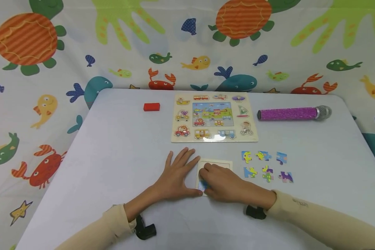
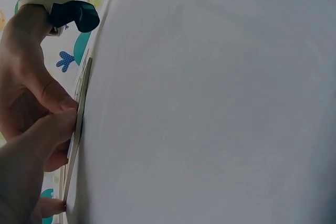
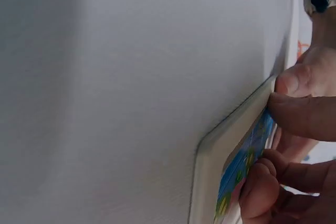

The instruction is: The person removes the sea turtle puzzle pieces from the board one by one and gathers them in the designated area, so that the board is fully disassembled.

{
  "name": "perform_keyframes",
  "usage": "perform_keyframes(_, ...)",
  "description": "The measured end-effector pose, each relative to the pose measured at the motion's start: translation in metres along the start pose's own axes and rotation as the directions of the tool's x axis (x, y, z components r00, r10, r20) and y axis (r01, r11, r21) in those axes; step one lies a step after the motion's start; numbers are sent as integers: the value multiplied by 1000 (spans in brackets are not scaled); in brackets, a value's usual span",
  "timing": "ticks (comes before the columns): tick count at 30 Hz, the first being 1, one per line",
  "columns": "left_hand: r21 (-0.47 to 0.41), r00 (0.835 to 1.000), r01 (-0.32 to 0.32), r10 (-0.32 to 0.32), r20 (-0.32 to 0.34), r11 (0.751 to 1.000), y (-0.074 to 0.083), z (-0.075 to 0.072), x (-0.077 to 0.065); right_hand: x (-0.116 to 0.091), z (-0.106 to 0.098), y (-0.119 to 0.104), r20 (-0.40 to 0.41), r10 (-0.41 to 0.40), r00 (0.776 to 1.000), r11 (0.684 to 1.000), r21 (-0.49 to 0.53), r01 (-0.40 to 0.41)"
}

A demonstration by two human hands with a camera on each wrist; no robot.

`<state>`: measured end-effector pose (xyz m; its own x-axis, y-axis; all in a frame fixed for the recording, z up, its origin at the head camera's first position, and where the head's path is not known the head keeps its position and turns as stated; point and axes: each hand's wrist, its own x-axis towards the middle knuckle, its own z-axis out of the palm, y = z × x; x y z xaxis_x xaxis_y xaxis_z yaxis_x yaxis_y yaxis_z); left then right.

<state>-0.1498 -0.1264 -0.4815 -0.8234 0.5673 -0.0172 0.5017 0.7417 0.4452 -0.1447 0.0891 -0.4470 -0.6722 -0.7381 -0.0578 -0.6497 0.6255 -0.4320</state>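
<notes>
A small wooden puzzle tray (image 1: 215,161) lies on the table under both hands. Spread fingers of my left hand (image 1: 176,177) lie beside its left side, the thumb reaching its lower left corner. Over the tray, my right hand (image 1: 223,182) bends its fingers against a blue puzzle piece (image 3: 242,169) in the recess. Its thumb bears on the piece's end near the tray's corner, close to the left thumb (image 3: 291,82). The right hand covers much of the tray in the head view. Several loose jigsaw pieces (image 1: 267,176) lie to the right.
A larger wooden peg puzzle board (image 1: 182,98) lies behind the hands. Left of it is a red block (image 1: 151,107); right of it, a purple glittery microphone (image 1: 287,114). A sea-animal patterned cloth (image 1: 181,45) hangs behind the white table (image 1: 112,139).
</notes>
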Motion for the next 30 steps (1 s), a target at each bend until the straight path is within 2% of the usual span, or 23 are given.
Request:
perform_keyframes(5, -3, 999, 1, -1, 38, 1000, 0, -2, 0, 3, 1, 0, 20, 41, 999, 997, 59, -43)
perform_keyframes(13, 11, 999, -9, 9, 35, 1000, -1, -3, -1, 3, 2, -1, 9, 66, 998, 985, 161, -66)
perform_keyframes(19, 6, 999, -12, 12, 37, 1000, -1, -4, -1, 3, 5, -1, 6, 91, 996, 959, 269, -89)
perform_keyframes(23, 2, 999, -10, 10, 40, 1000, -1, -6, -1, 3, 5, -1, 2, 90, 996, 947, 311, -86)
perform_keyframes(27, -9, 999, -11, 12, 37, 1000, -1, -5, -1, 0, 3, 1, -38, 76, 996, 942, 331, -59)
perform_keyframes(30, -15, 999, -13, 13, 37, 1000, -1, -4, -1, -5, -4, 6, -68, 86, 994, 915, 400, -52)
